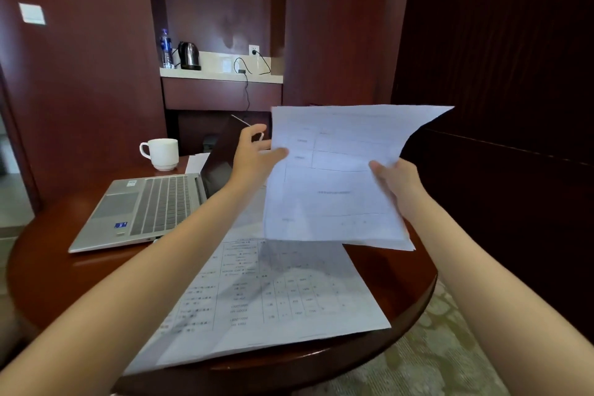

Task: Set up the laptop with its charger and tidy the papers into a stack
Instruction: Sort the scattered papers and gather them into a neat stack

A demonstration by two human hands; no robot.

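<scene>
Pinching raised sheets (334, 190) at opposite edges, my left hand (254, 156) and right hand (400, 185) apart; they look light, floppy.

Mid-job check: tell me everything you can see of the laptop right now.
The laptop is silver, metal-looking, and lies open on the left part of the round wooden table. Its deck shows a grey keyboard, a touchpad and small stickers. The dark, unlit screen rises from the hinge on the right. The left hand, holding papers, is in front of the screen's top; contact cannot be told. Whether a charger is plugged in cannot be told.
</scene>
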